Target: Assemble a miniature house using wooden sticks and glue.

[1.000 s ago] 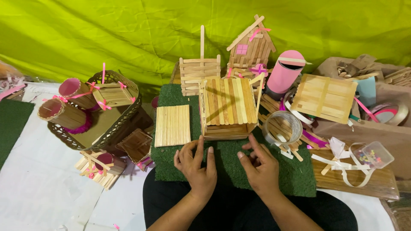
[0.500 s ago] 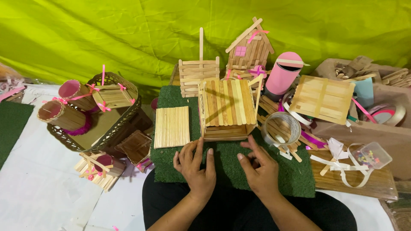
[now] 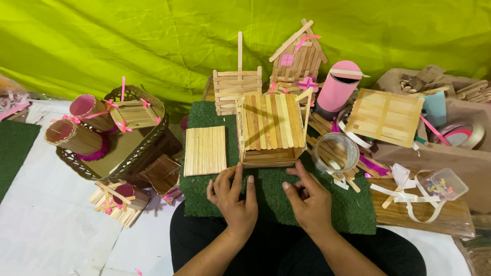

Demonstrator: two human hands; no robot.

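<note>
Both hands are resting low in the centre of the frame on the green turf mat (image 3: 266,197), just in front of the stick-built box (image 3: 271,130), which is standing on the mat at mid-frame. The left hand (image 3: 232,197) is lying palm down with fingers loosely spread and the index fingertip close to the box's lower left corner; it is gripping nothing. The right hand (image 3: 307,197) is sitting slightly curled, thumb tucked toward the fingers; whether it is pinching something small cannot be told. Compared with the frame half a second earlier, both hands are staying in nearly the same place, and the box, the flat stick panel (image 3: 204,151) to its left and the clear tape roll (image 3: 335,152) to its right are remaining unmoved. The small stick house (image 3: 298,59) and the pink cylinder (image 3: 336,91) are standing behind, toward the upper right.
</note>
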